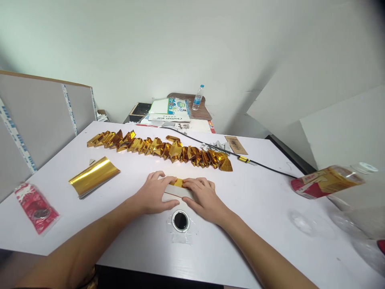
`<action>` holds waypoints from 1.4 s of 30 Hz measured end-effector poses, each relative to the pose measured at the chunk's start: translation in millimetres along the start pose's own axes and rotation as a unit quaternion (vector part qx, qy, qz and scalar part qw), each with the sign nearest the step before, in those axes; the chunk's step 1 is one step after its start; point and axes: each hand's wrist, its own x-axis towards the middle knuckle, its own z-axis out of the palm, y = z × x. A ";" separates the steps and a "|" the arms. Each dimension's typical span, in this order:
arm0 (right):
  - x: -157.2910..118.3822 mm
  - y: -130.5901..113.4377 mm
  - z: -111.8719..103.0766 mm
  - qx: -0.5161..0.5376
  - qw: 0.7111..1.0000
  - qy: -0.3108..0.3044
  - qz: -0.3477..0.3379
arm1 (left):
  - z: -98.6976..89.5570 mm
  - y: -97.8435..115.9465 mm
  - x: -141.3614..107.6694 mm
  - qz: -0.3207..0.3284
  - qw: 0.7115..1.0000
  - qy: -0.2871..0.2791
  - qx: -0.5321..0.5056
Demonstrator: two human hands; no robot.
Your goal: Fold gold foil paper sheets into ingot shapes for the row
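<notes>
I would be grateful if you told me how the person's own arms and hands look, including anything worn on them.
Both the left hand and the right hand are bare, with no gloves or rings visible. The left forearm and right forearm show no watch, bracelet or clear sleeve.

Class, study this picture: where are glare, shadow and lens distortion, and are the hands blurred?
Head view: glare streaks the gold sheets, and the pleated gold paper glints in patches; head view: soft shading darkens part of the back wall; head view: the large bottle looks slanted and stretched, probably wide-angle distortion; head view: left hand and right hand look fairly sharp.
</notes>
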 end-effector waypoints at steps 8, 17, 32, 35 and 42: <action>-2.2 5.3 1.4 0.011 0.999 0.039 -0.008 | -6.9 -10.8 -4.2 0.043 0.998 -0.055 0.004; -0.1 3.9 1.4 -0.023 0.999 0.019 -0.028 | -0.7 -8.7 -9.3 0.065 0.994 0.005 0.087; 4.2 15.6 -0.1 -0.086 0.987 0.043 -0.132 | 2.7 -2.8 -4.7 0.222 0.931 0.115 0.267; 4.0 14.1 1.9 -0.101 0.985 0.062 -0.123 | 5.7 -3.4 -3.1 0.207 0.942 0.108 0.242; 3.5 11.5 4.8 -0.127 0.967 0.109 -0.193 | 7.3 -0.6 -0.4 0.178 0.965 0.084 0.174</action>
